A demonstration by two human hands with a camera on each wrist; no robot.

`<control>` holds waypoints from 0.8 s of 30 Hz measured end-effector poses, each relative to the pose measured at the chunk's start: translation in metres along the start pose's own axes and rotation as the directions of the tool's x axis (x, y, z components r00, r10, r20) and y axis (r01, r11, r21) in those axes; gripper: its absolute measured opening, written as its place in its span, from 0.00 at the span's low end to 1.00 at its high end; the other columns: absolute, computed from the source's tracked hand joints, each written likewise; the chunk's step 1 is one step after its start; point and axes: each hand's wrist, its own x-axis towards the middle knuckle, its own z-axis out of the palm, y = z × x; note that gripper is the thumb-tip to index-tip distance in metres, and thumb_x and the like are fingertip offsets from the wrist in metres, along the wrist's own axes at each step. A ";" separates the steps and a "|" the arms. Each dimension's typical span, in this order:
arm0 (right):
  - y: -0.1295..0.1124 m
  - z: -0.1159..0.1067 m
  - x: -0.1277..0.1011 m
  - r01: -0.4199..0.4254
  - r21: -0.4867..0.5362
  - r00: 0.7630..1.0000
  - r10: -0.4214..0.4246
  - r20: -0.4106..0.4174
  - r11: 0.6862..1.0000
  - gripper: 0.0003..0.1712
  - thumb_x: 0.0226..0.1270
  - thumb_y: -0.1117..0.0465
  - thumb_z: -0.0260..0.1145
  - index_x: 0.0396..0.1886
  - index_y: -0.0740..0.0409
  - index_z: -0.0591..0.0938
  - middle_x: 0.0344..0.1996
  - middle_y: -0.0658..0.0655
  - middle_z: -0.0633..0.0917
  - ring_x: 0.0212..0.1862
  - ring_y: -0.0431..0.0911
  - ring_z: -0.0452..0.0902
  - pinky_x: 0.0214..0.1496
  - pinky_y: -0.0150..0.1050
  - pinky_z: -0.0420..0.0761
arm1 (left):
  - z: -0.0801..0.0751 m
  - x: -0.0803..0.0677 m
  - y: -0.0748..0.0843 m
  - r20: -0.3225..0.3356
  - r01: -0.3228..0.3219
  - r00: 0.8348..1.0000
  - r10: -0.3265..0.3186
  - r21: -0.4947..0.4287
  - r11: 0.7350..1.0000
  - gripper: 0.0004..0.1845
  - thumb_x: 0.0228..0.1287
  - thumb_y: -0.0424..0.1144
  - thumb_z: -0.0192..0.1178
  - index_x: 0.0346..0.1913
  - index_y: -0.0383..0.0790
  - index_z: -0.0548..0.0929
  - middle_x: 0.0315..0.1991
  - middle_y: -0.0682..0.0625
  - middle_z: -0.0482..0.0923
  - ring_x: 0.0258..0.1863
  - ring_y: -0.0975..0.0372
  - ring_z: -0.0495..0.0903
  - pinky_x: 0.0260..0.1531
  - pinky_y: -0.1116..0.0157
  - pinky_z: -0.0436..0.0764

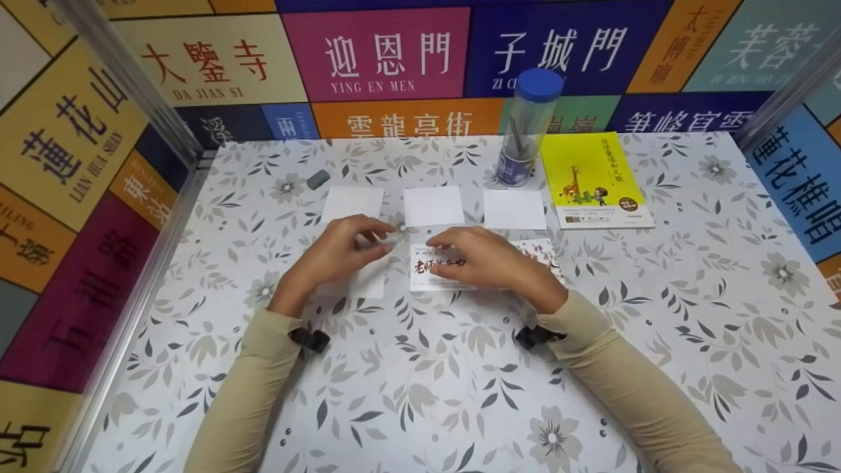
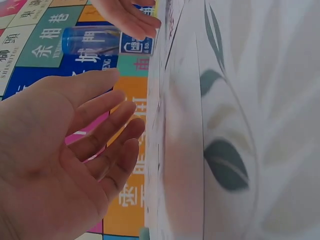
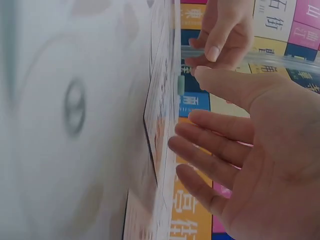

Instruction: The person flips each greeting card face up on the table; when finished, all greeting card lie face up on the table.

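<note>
My left hand (image 1: 341, 249) is held over a blank white card (image 1: 358, 282), its fingers loosely bent with nothing between them. My right hand (image 1: 483, 259) hovers over printed paper (image 1: 424, 282) with dark red characters and covers its middle. Both palms, seen in the wrist views, are bare, and the fingers stand apart from the table. In the right wrist view the printed paper (image 3: 159, 105) lies flat under the fingers. Beyond the hands are three white cards in a row: a left one (image 1: 351, 200), a middle one (image 1: 433, 207) and a right one (image 1: 514, 210).
A clear tube (image 1: 519, 131) with a blue cap stands at the back, with dark sticks inside. Right of it lies a yellow booklet (image 1: 594, 177). A small grey-green block (image 1: 318, 179) sits back left. Printed panels (image 1: 387, 52) wall the flower-patterned table (image 1: 433, 394) at back and sides.
</note>
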 end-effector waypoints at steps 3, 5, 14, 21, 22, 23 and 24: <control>-0.013 0.009 0.014 0.040 0.020 0.999 -0.040 0.006 0.999 0.30 0.74 0.47 0.74 0.70 0.56 0.84 0.62 0.56 0.89 0.63 0.53 0.86 0.71 0.52 0.82 | -0.006 -0.009 -0.008 -0.025 0.013 1.000 -0.013 0.005 1.000 0.17 0.74 0.37 0.70 0.62 0.37 0.89 0.58 0.41 0.89 0.53 0.49 0.88 0.56 0.50 0.88; -0.022 0.015 0.023 0.057 0.026 0.998 -0.058 0.017 0.998 0.31 0.74 0.48 0.74 0.71 0.56 0.83 0.62 0.57 0.89 0.63 0.53 0.85 0.70 0.52 0.82 | -0.009 -0.015 -0.012 -0.048 0.035 0.998 -0.035 0.004 0.999 0.17 0.74 0.37 0.71 0.62 0.37 0.89 0.57 0.42 0.90 0.53 0.49 0.88 0.56 0.49 0.87; -0.062 0.041 0.056 0.025 -0.037 0.997 -0.023 0.073 0.999 0.43 0.68 0.42 0.78 0.77 0.54 0.77 0.73 0.57 0.80 0.77 0.54 0.73 0.80 0.51 0.73 | -0.022 -0.041 -0.030 -0.125 0.079 0.989 -0.075 0.024 0.997 0.19 0.76 0.37 0.69 0.64 0.35 0.87 0.56 0.39 0.89 0.53 0.47 0.88 0.56 0.47 0.86; -0.080 0.052 0.073 0.002 -0.171 0.997 0.011 0.074 0.985 0.48 0.56 0.34 0.83 0.69 0.56 0.82 0.62 0.56 0.81 0.63 0.54 0.77 0.70 0.52 0.77 | -0.033 -0.053 -0.048 -0.088 0.146 0.985 -0.146 0.000 0.989 0.18 0.75 0.38 0.70 0.64 0.38 0.87 0.59 0.43 0.89 0.56 0.51 0.88 0.56 0.50 0.86; -0.081 0.053 0.074 -0.002 -0.192 0.997 0.015 0.070 0.981 0.48 0.54 0.33 0.84 0.67 0.56 0.83 0.60 0.56 0.80 0.61 0.54 0.77 0.69 0.52 0.77 | -0.034 -0.053 -0.049 -0.082 0.157 0.984 -0.157 -0.010 0.988 0.19 0.75 0.40 0.70 0.64 0.39 0.87 0.59 0.44 0.89 0.56 0.52 0.88 0.56 0.51 0.85; -0.082 0.054 0.075 -0.007 -0.208 0.998 0.021 0.067 0.978 0.48 0.52 0.32 0.85 0.65 0.57 0.83 0.59 0.56 0.80 0.59 0.54 0.77 0.67 0.52 0.77 | -0.034 -0.053 -0.050 -0.075 0.163 0.984 -0.164 -0.018 0.986 0.19 0.76 0.40 0.70 0.64 0.39 0.87 0.59 0.45 0.89 0.56 0.53 0.87 0.57 0.52 0.85; -0.083 0.055 0.076 -0.009 -0.222 0.998 0.024 0.065 0.975 0.48 0.51 0.32 0.85 0.64 0.57 0.83 0.58 0.57 0.80 0.58 0.54 0.76 0.67 0.53 0.77 | -0.035 -0.054 -0.051 -0.066 0.168 0.983 -0.170 -0.026 0.985 0.19 0.76 0.41 0.70 0.64 0.40 0.87 0.60 0.45 0.89 0.57 0.53 0.87 0.59 0.52 0.84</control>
